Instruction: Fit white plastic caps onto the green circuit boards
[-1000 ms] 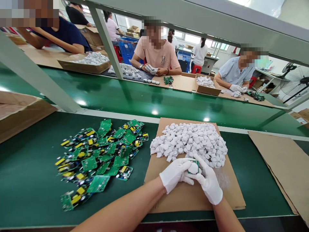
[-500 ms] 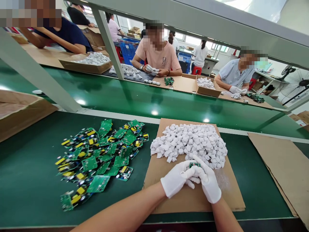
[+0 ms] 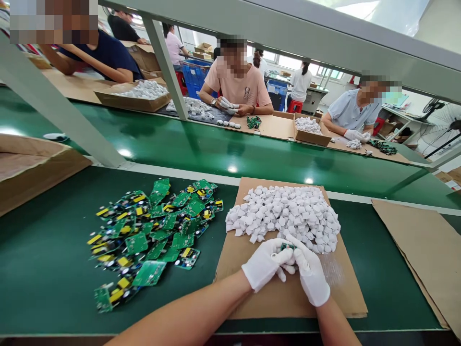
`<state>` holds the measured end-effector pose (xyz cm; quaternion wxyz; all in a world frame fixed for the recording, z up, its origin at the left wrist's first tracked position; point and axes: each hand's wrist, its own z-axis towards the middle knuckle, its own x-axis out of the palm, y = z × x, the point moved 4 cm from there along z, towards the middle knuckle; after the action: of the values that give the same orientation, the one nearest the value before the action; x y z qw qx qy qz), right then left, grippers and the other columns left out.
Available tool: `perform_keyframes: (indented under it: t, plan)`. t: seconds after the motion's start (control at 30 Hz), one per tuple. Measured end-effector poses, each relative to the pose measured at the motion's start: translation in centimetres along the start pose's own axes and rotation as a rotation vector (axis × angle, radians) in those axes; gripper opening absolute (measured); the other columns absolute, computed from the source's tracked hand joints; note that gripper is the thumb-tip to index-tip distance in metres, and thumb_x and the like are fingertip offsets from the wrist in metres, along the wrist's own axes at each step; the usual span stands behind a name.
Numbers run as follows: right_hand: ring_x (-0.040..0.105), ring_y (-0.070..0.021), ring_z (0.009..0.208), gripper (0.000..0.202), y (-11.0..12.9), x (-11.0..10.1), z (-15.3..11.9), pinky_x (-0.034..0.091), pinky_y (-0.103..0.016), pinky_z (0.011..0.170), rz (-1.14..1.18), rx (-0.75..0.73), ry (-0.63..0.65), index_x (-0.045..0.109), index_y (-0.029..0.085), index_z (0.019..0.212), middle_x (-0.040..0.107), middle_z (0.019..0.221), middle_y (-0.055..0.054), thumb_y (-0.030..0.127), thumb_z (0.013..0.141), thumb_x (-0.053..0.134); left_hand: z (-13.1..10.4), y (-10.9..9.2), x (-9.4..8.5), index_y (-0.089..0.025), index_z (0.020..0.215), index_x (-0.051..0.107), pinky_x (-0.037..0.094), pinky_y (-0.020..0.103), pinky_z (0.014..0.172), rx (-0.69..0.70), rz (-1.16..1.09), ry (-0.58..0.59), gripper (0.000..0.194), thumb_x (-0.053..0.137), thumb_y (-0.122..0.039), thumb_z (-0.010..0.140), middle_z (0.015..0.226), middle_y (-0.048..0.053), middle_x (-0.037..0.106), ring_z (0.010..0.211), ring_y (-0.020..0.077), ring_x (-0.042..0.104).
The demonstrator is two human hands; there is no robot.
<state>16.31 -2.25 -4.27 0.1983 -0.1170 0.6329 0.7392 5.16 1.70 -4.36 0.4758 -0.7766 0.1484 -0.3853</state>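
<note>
Both my hands wear white gloves and meet over a cardboard sheet (image 3: 248, 288). Between their fingertips is a small green circuit board (image 3: 287, 246), mostly covered by the gloves. My left hand (image 3: 266, 263) closes on the board from the left. From the right, my right hand (image 3: 310, 269) has its fingers closed on the same board. Just beyond the fingers spreads a heap of small white pieces (image 3: 284, 209), lying on the cardboard. A pile of green circuit boards with yellow and black parts (image 3: 154, 235) lies to the left on the green table.
Another cardboard sheet (image 3: 418, 245) lies at right, and a cardboard box (image 3: 39, 168) stands at left. A slanted metal post (image 3: 72, 105) rises beyond the boards. Across the green conveyor (image 3: 201, 149), several people sit working with boxes of white pieces.
My hands stay together on the circuit board, with the fingers shifted slightly. The whole view has moved a little, so the scene sits slightly farther right.
</note>
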Motion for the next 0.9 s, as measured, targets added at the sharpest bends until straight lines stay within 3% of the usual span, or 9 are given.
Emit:
perform_keyframes:
  t: [0.07,0.23,0.33,0.4,0.57,0.73,0.9]
  plan:
    - [0.057,-0.0232,0.109,0.04,0.2,0.0,0.0,0.046,-0.037,0.095,-0.017,-0.017,0.011,0.052,0.022,0.127,0.062,0.116,-0.007,0.036,0.091,0.041,0.1,0.2,-0.1,-0.013,0.078,0.053,0.043,0.018,0.043,-0.015,-0.033,-0.013,0.036,0.061,-0.048,0.071,0.066,0.004,0.057,0.057,0.0125,0.057]
    - [0.058,-0.0229,0.108,0.039,0.0,-0.2,0.3,0.048,-0.037,0.092,0.073,0.046,-0.008,0.053,0.023,0.125,0.064,0.114,-0.006,0.039,0.091,0.04,-0.2,-0.1,0.1,-0.014,0.089,0.056,0.047,0.023,0.057,-0.12,-0.275,0.142,0.037,0.062,-0.047,0.072,0.079,0.007,0.06,0.068,0.0145,0.061]
    - [0.051,-0.0245,0.116,0.043,0.0,-0.2,0.2,0.041,-0.042,0.099,0.096,0.015,-0.009,0.052,0.021,0.126,0.056,0.124,-0.007,0.042,0.093,0.034,-0.4,-0.4,0.0,-0.015,0.092,0.057,0.047,0.024,0.059,-0.149,-0.329,0.104,0.032,0.068,-0.035,0.069,0.087,0.007,0.059,0.071,0.015,0.062]
    - [0.05,-0.0251,0.116,0.046,0.0,-0.1,0.0,0.043,-0.04,0.098,0.042,-0.004,0.0,0.048,0.019,0.13,0.056,0.124,-0.008,0.041,0.09,0.042,-0.4,-0.4,0.0,-0.015,0.094,0.057,0.047,0.025,0.059,-0.132,-0.345,0.08,0.032,0.066,-0.035,0.07,0.084,0.006,0.059,0.067,0.0142,0.062]
    - [0.058,-0.0231,0.107,0.054,0.2,0.2,-0.2,0.051,-0.033,0.089,-0.087,0.05,-0.01,0.043,0.019,0.132,0.062,0.115,-0.007,0.024,0.081,0.056,-0.3,-0.4,0.6,-0.015,0.081,0.051,0.048,0.026,0.059,-0.113,-0.246,0.105,0.028,0.062,-0.04,0.073,0.065,0.003,0.06,0.057,0.0119,0.059]
    - [0.053,-0.023,0.113,0.053,0.8,-0.1,0.1,0.049,-0.034,0.092,0.114,0.023,0.108,0.042,0.021,0.133,0.056,0.125,-0.007,0.033,0.083,0.055,-0.5,-1.0,0.6,-0.015,0.077,0.051,0.046,0.021,0.058,-0.106,-0.223,0.095,0.029,0.065,-0.039,0.071,0.076,0.004,0.06,0.063,0.0114,0.06]
    - [0.05,-0.022,0.117,0.046,-0.3,0.1,-0.1,0.044,-0.035,0.097,0.127,0.054,0.079,0.042,0.021,0.133,0.054,0.127,-0.007,0.036,0.09,0.044,-0.6,-0.8,0.6,-0.014,0.083,0.053,0.045,0.019,0.052,-0.071,-0.132,0.087,0.035,0.058,-0.047,0.075,0.073,0.008,0.063,0.066,0.0142,0.061]
